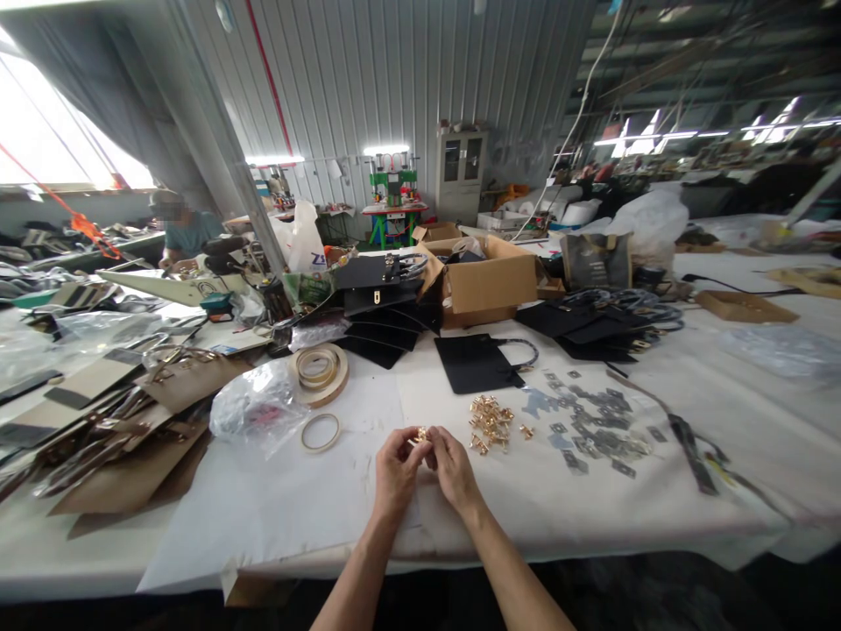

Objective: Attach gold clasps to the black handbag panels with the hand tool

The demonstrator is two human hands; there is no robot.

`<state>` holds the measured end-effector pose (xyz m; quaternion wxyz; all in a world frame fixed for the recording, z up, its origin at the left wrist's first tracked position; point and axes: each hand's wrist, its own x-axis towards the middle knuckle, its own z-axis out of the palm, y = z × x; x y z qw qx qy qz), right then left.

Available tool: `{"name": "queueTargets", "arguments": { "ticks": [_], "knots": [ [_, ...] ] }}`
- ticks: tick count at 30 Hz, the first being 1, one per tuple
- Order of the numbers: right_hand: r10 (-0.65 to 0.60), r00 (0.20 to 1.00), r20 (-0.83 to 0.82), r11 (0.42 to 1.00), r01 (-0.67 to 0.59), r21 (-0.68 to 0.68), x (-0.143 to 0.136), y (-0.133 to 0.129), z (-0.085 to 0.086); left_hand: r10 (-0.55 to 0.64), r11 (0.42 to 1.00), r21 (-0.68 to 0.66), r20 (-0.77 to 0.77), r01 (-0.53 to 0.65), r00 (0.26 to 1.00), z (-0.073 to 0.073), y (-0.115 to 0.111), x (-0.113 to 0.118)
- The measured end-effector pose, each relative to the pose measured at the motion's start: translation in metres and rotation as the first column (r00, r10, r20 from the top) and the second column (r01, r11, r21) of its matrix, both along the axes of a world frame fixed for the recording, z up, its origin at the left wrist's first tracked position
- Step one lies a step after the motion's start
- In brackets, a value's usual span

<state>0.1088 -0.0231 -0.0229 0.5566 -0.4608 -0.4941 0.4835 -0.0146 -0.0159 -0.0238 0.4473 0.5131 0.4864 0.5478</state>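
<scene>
My left hand (396,469) and my right hand (452,464) meet over the front middle of the table. Between their fingertips is a small gold metal fitting (421,434), partly covered by the fingers. Both hands are closed on it. Just right of my right hand lies a pile of similar gold fittings (491,421), with a few loose ones beside it. Farther right, many small flat grey metal plates (601,416) are scattered about. A black bag panel with a handle (473,364) lies flat beyond the gold pile.
Tape rolls (319,372) and a plastic bag (256,407) lie to the left, beside stacked brown bag pieces (141,456). An open cardboard box (490,280) stands behind, between black bag pieces. A screwdriver-like tool with a dark handle (693,456) lies right. Another person (187,228) sits far left.
</scene>
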Motion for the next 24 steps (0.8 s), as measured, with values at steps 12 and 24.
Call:
{"name": "queueTargets", "arguments": {
  "ticks": [12, 24],
  "knots": [
    [-0.09, 0.996, 0.021, 0.995, 0.089, 0.036, 0.0, 0.001, -0.003, -0.05, 0.998, 0.021, -0.049, 0.051, 0.998, -0.006, 0.003, -0.002],
    [-0.042, 0.999, 0.03, 0.997, 0.04, 0.062, -0.002, -0.002, 0.011, -0.054, 0.998, -0.044, -0.002, 0.054, 0.999, 0.005, 0.002, -0.006]
  ]
}}
